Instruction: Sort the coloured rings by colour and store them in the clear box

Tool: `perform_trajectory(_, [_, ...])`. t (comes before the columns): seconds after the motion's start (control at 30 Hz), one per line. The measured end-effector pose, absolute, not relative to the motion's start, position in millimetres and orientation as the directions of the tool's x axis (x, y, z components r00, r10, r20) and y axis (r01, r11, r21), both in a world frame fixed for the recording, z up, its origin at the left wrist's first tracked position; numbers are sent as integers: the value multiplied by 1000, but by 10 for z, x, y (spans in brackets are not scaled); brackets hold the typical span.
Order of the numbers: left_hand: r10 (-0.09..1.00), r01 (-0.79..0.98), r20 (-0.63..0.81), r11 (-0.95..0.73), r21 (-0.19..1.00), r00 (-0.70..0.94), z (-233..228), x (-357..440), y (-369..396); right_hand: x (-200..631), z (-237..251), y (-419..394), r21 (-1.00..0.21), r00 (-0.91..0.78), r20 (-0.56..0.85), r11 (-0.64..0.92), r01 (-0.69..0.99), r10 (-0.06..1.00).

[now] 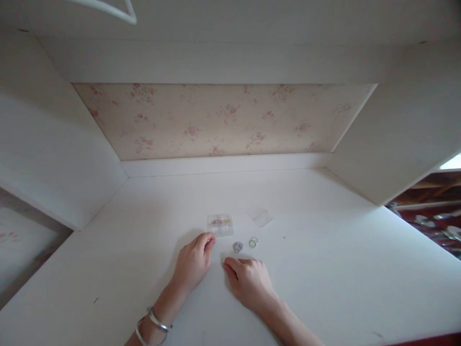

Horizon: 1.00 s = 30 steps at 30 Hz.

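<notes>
White desk [324, 269] w/ clear box [224, 231] just past L hand [192, 260], R hand [252, 281] farther; both hands' fingertips pinched, can't tell on what

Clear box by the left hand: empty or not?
Not empty: a row of small coloured pieces shows inside the clear box.

l hand [193, 259] & r hand [251, 279] curled, backs up, not touching.

Just beyond the left fingers [209, 237] is a clear, smooth plastic box [225, 232]; well behind them, glossy metal bangles [156, 320]. The tabletop [324, 269] under the fingers looks smooth and matt.
</notes>
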<state>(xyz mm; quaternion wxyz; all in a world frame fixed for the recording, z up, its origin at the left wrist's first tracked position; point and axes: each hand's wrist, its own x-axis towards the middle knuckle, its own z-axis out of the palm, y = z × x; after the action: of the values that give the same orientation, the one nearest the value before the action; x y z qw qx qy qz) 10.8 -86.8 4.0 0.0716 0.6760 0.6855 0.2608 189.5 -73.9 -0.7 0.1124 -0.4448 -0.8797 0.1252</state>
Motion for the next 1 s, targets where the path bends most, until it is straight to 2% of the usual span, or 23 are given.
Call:
perform_trajectory(0.07, [948,888,306,-61,455,-92,100,149,-778,1908,-14,-734,-308,-603,95,599,739,792])
perform_trajectory(0.17, [938,918,334,-46,394,-96,237,228,-606,1929,-34,-724,-311,-620,110,619,721,777])
perform_trajectory(0.37, [969,969,245,-32,247,-31,373,345,-257,1945,-110,-690,-339,-622,162,635,694,766])
perform_trajectory(0.47, [963,973,268,-66,219,5,350,319,-192,1951,-145,-675,-342,-616,191,640,688,764])
perform_trajectory(0.57, [936,963,350,-53,264,-44,321,213,-243,1963,-149,-670,-351,-619,207,648,676,757])
perform_trajectory(0.63, [914,939,385,-13,344,-128,297,115,-336,1970,-137,-669,-358,-619,208,648,673,758])
perform_trajectory(0.77, [893,851,340,84,518,-295,200,-43,-588,1974,-109,-669,-397,-619,200,640,658,760])
perform_trajectory(1.0, [917,832,281,87,549,-282,15,-132,-783,1976,-128,-635,-597,-559,212,559,575,802])
